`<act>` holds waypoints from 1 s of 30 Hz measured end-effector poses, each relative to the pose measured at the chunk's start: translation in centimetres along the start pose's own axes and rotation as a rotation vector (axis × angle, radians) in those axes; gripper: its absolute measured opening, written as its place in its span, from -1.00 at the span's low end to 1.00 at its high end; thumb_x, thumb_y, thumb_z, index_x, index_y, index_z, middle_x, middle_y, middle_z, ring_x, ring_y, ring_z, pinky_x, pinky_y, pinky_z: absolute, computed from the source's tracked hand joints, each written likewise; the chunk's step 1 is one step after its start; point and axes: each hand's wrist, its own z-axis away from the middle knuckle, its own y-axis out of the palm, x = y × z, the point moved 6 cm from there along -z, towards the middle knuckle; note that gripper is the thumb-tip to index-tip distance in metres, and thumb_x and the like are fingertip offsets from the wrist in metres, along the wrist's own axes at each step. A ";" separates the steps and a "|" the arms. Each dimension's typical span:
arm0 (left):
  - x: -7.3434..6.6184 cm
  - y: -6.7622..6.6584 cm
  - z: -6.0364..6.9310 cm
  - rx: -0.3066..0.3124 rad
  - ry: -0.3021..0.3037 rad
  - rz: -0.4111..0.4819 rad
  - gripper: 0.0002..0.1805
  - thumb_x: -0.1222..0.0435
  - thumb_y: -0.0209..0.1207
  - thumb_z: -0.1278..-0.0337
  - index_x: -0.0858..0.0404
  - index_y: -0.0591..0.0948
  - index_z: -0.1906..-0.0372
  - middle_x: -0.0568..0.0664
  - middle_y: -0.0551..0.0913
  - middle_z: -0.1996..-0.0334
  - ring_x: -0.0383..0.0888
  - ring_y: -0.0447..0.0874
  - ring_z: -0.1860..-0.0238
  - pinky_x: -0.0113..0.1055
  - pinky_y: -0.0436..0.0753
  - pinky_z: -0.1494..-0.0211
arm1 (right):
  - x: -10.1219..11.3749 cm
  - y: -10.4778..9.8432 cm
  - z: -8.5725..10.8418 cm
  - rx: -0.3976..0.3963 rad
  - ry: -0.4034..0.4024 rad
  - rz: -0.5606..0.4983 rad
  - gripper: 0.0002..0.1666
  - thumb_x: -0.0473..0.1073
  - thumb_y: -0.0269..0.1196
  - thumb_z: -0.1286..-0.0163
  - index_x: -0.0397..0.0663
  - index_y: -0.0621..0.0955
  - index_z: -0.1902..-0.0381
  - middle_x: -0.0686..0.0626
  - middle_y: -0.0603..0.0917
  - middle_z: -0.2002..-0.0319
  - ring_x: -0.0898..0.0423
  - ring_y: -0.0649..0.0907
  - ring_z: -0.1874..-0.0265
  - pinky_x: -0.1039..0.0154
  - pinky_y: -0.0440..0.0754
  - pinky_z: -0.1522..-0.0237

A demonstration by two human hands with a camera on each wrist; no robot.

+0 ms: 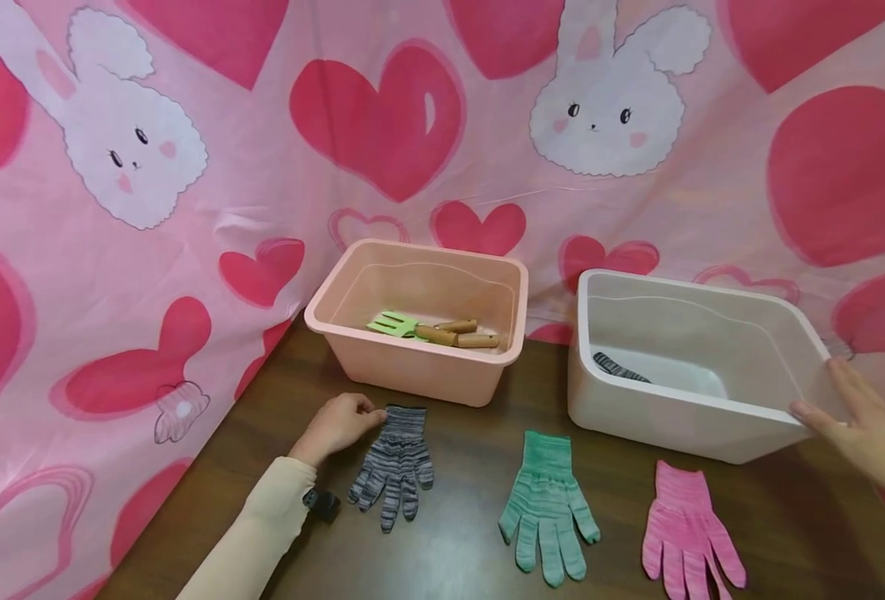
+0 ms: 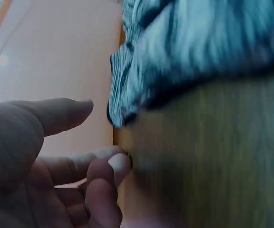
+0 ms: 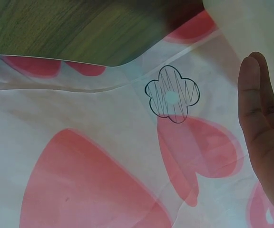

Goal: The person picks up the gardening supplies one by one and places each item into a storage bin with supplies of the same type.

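A grey-and-black striped knit glove [image 1: 393,467] lies on the table, cuff away from me. My left hand [image 1: 343,427] is beside its cuff; in the left wrist view the thumb stands apart from the loosely bent fingers, with the glove [image 2: 175,52] just beyond them. At the right end of a white plastic bin [image 1: 682,417], my right hand [image 1: 866,429] rests against the rim and outer side. The right wrist view shows those fingers [image 3: 251,90] straight. Inside the bin, part of a dark striped knit item shows [image 1: 618,368].
A green glove [image 1: 547,508] and a pink glove [image 1: 688,529] lie along the table [image 1: 457,550]. Behind the striped glove stands a peach bin [image 1: 412,371] holding a green garden fork [image 1: 393,325] and several wooden handles [image 1: 477,341]. A pink heart-and-rabbit cloth [image 1: 487,125] hangs behind.
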 end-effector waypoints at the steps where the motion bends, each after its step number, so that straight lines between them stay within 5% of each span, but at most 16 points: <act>1: -0.2 0.2 0.1 -0.005 -0.006 -0.013 -0.64 0.04 0.33 -0.24 0.27 0.74 0.16 -0.03 0.68 0.33 -0.06 0.59 0.30 -0.06 0.63 0.16 | 0.0 0.0 0.0 0.001 0.003 0.004 0.09 0.07 0.14 -0.53 -0.43 -0.26 -0.53 -0.54 -0.34 -0.48 -0.50 -0.33 -0.44 -0.42 -0.46 -0.32; 7: -1.3 1.3 0.3 -0.036 -0.031 -0.064 -0.53 0.04 0.41 -0.14 0.35 0.69 0.06 0.08 0.66 0.20 0.04 0.62 0.20 0.05 0.63 0.04 | 0.1 0.1 -0.1 0.000 0.003 0.004 0.09 0.06 0.14 -0.52 -0.43 -0.25 -0.53 -0.51 -0.34 -0.50 -0.48 -0.33 -0.45 -0.41 -0.47 -0.32; 14: -2.2 2.6 0.2 -0.061 0.013 -0.135 -0.65 0.14 0.46 -0.07 0.26 0.60 0.20 0.01 0.47 0.34 -0.04 0.50 0.36 -0.11 0.52 0.30 | 0.3 0.1 -0.1 -0.002 -0.003 -0.018 0.08 0.03 0.15 -0.52 -0.41 -0.25 -0.53 -0.50 -0.35 -0.50 -0.48 -0.33 -0.45 -0.40 -0.48 -0.32; 21: -3.0 3.0 0.0 -0.023 0.030 -0.122 -0.73 0.25 0.43 -0.11 0.22 0.55 0.24 -0.02 0.48 0.40 -0.06 0.46 0.39 -0.15 0.47 0.34 | 0.1 0.1 0.0 -0.014 0.001 -0.016 0.08 0.02 0.16 -0.51 -0.42 -0.23 -0.53 -0.51 -0.32 -0.50 -0.48 -0.31 -0.46 -0.39 -0.46 -0.34; 25: -2.6 3.2 -0.1 -0.018 0.008 -0.008 -0.70 0.34 0.41 -0.10 0.28 0.56 0.11 -0.04 0.54 0.43 -0.09 0.50 0.41 -0.16 0.51 0.31 | 0.3 0.0 -0.1 -0.028 -0.014 -0.006 0.07 0.02 0.17 -0.51 -0.46 -0.20 -0.53 -0.54 -0.28 -0.50 -0.49 -0.26 -0.46 -0.35 -0.43 -0.37; 30: -2.6 3.1 -0.2 0.033 0.022 0.283 -0.51 0.49 0.32 -0.05 0.51 0.53 -0.14 0.00 0.61 0.43 -0.11 0.56 0.40 -0.18 0.57 0.23 | 0.4 0.0 -0.1 -0.027 -0.009 0.000 0.07 0.02 0.16 -0.52 -0.47 -0.22 -0.52 -0.53 -0.30 -0.49 -0.48 -0.27 -0.46 -0.36 -0.43 -0.37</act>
